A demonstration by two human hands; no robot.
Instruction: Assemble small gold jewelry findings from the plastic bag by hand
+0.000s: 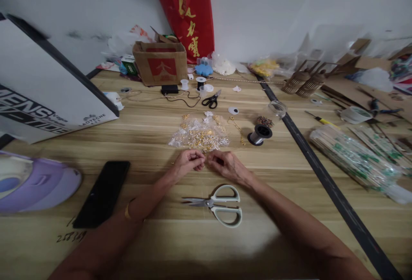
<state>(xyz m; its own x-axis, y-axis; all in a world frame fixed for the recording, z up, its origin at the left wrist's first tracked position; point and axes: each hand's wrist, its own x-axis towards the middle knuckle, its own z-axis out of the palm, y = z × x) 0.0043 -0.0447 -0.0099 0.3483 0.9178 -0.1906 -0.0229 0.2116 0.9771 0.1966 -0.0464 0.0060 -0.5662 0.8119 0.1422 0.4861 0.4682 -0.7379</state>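
My left hand (189, 162) and my right hand (225, 164) meet fingertip to fingertip on the wooden table (154, 138), both pinched on something too small to make out. Just beyond them lies a clear plastic bag with small gold-coloured parts (201, 135) spilled around it. White-handled scissors (215, 205) lie shut just below my hands. A spool of thin wire (259, 134) stands to the right of the bag, next to a tipped clear jar of beads (272, 115).
A black phone (103, 193) and a purple cap (35, 183) lie at the left, under a large white box (38, 95). Black scissors (211, 99), a cardboard box (161, 62) and a red bag (189, 14) are at the back. Bundled sticks (354, 160) lie right.
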